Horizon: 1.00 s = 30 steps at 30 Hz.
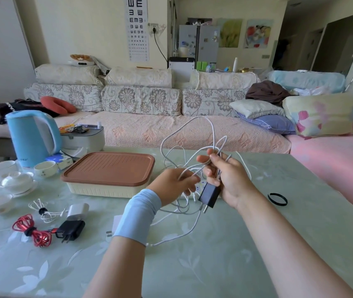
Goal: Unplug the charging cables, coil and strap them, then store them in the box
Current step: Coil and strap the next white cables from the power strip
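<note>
Over the pale green tabletop [214, 265], right of the lidded box [98, 189], your forearms reach forward with both hands raised. Your right hand [225, 177], the higher one, has its fingers clamped on a tangle of white cable [192, 169], with a black charger [210, 194] hanging below. Your left hand [171, 183] pinches the strands. A black strap [269, 198] lies well apart on the right.

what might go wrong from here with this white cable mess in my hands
The white cable hangs in loose crossing loops between the left hand and right hand; pulling may knot it tighter. The black charger dangles below the right hand and could knock the table. The strap lies apart on the right, so a coil may spring open while one hand reaches.
</note>
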{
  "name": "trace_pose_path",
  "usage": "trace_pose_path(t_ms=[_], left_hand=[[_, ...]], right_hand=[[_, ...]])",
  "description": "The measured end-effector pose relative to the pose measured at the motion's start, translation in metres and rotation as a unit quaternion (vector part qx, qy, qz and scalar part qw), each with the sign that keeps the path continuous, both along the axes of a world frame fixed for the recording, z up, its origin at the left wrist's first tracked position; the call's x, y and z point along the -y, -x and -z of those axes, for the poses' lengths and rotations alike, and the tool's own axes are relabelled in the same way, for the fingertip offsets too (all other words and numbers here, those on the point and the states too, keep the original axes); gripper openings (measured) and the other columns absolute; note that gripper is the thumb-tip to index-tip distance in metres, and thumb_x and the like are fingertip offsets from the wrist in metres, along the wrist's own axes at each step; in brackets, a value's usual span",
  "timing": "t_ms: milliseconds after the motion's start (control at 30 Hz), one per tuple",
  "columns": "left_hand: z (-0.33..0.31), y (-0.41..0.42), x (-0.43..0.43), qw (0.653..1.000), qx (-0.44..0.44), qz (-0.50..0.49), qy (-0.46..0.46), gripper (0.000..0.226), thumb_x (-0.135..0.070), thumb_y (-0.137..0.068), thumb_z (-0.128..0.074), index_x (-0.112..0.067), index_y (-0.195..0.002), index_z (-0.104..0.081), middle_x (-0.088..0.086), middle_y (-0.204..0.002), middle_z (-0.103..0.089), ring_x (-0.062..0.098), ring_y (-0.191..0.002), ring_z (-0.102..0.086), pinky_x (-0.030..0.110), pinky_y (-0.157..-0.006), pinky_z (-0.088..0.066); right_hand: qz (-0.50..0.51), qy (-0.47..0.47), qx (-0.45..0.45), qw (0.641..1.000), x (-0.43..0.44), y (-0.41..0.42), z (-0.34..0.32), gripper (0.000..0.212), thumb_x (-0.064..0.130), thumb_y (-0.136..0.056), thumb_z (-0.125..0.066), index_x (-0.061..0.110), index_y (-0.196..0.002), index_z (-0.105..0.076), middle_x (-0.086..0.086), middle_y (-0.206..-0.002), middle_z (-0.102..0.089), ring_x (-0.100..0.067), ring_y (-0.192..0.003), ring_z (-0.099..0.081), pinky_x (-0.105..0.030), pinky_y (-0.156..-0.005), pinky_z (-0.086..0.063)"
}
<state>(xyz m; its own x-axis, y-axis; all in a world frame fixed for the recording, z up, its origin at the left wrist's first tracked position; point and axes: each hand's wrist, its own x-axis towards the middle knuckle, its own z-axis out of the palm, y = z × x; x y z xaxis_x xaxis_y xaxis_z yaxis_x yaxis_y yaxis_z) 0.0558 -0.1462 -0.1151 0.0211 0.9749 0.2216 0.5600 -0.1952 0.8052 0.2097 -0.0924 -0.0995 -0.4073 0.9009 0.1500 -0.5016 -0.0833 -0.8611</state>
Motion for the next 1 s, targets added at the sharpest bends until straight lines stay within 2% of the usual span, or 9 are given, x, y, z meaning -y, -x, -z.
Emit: trace_pose_path(t_ms=[67, 167, 300, 400, 467, 533, 667, 867, 1000], left_hand=[[-0.003, -0.001, 0.002, 0.999, 0.039, 0.012, 0.002, 0.026, -0.026, -0.095, -0.059, -0.002, -0.093, -0.069, -0.004, -0.066, -0.060, 0.011, -0.061, -0.056, 0.025, -0.074, -0.050], [-0.005, 0.001, 0.002, 0.971, 0.231, 0.024, 0.051, 0.029, -0.023, -0.101, -0.048, -0.007, -0.083, -0.065, -0.004, -0.059, -0.046, 0.014, -0.058, -0.044, 0.033, -0.081, -0.055], [-0.004, 0.007, 0.000, 0.896, 0.439, 0.003, 0.068, 0.031, -0.023, -0.105, -0.037, -0.015, -0.077, -0.050, -0.003, -0.062, -0.026, 0.012, -0.052, -0.024, 0.024, -0.056, -0.047], [-0.002, 0.011, -0.006, 0.855, 0.515, -0.021, 0.053, 0.032, -0.025, -0.105, -0.036, -0.016, -0.077, -0.048, -0.002, -0.063, -0.034, 0.011, -0.052, -0.032, 0.025, -0.059, -0.041], [-0.002, 0.013, -0.006, 0.853, 0.520, -0.024, 0.039, 0.031, -0.025, -0.104, -0.038, -0.016, -0.077, -0.052, -0.001, -0.068, -0.044, 0.012, -0.058, -0.041, 0.026, -0.063, -0.039], [-0.001, 0.013, -0.006, 0.870, 0.490, -0.031, 0.038, 0.031, -0.027, -0.102, -0.044, -0.017, -0.077, -0.060, -0.002, -0.073, -0.051, 0.013, -0.065, -0.047, 0.029, -0.068, -0.039], [-0.003, 0.003, 0.004, 0.912, 0.402, -0.018, 0.079, 0.021, -0.030, -0.098, -0.053, -0.018, -0.088, -0.068, 0.001, -0.072, -0.062, 0.015, -0.061, -0.057, 0.024, -0.056, -0.047], [-0.004, 0.012, 0.004, 0.915, 0.392, -0.046, 0.080, 0.020, -0.029, -0.095, -0.059, -0.017, -0.099, -0.074, 0.003, -0.084, -0.065, 0.027, -0.069, -0.055, 0.031, -0.060, -0.046], [0.008, 0.028, 0.006, 0.951, 0.287, -0.114, -0.002, 0.024, -0.021, -0.089, -0.068, -0.018, -0.113, -0.070, -0.003, -0.089, -0.070, 0.011, -0.077, -0.065, 0.028, -0.082, -0.055]], right_hand=[[0.018, -0.012, 0.009, 1.000, -0.002, 0.001, 0.002, 0.021, 0.003, -0.104, -0.037, 0.012, -0.093, -0.053, -0.009, -0.076, -0.073, -0.008, -0.043, -0.046, -0.016, -0.034, -0.026], [0.028, -0.015, 0.016, 0.999, -0.004, 0.002, 0.003, 0.017, 0.005, -0.103, -0.041, 0.011, -0.095, -0.055, -0.009, -0.081, -0.074, -0.008, -0.044, -0.047, -0.015, -0.033, -0.026], [-0.024, -0.034, 0.144, 0.989, -0.005, 0.001, 0.012, 0.011, 0.016, -0.099, -0.055, 0.009, -0.103, -0.062, -0.009, -0.096, -0.073, -0.009, -0.046, -0.046, -0.016, -0.035, -0.021], [-0.060, -0.099, 0.274, 0.955, 0.008, 0.008, 0.017, 0.014, 0.014, -0.090, -0.069, 0.007, -0.102, -0.069, 0.004, -0.061, -0.053, -0.004, -0.041, -0.035, -0.020, -0.038, -0.018], [-0.063, -0.152, 0.322, 0.932, 0.015, 0.013, 0.016, 0.017, 0.011, -0.087, -0.073, 0.008, -0.104, -0.072, 0.016, -0.045, -0.045, 0.000, -0.036, -0.039, -0.012, -0.039, -0.025], [-0.062, -0.203, 0.353, 0.911, 0.017, 0.020, 0.017, 0.019, 0.015, -0.083, -0.077, 0.011, -0.102, -0.075, 0.018, -0.044, -0.047, 0.003, -0.041, -0.043, -0.008, -0.044, -0.029], [-0.023, -0.266, 0.402, 0.876, 0.017, 0.037, 0.026, 0.008, 0.019, -0.074, -0.080, 0.018, -0.073, -0.071, 0.012, -0.060, -0.057, -0.004, -0.058, -0.048, -0.025, -0.058, -0.037], [-0.018, -0.247, 0.390, 0.887, 0.013, 0.040, 0.029, 0.035, 0.027, -0.090, -0.071, 0.000, -0.068, -0.066, 0.003, -0.051, -0.053, -0.009, -0.046, -0.041, -0.025, -0.051, -0.030], [-0.029, -0.131, 0.284, 0.949, 0.008, 0.038, 0.026, 0.039, 0.024, -0.099, -0.058, 0.008, -0.063, -0.058, 0.004, -0.038, -0.044, -0.009, -0.030, -0.027, -0.019, -0.038, -0.018]])
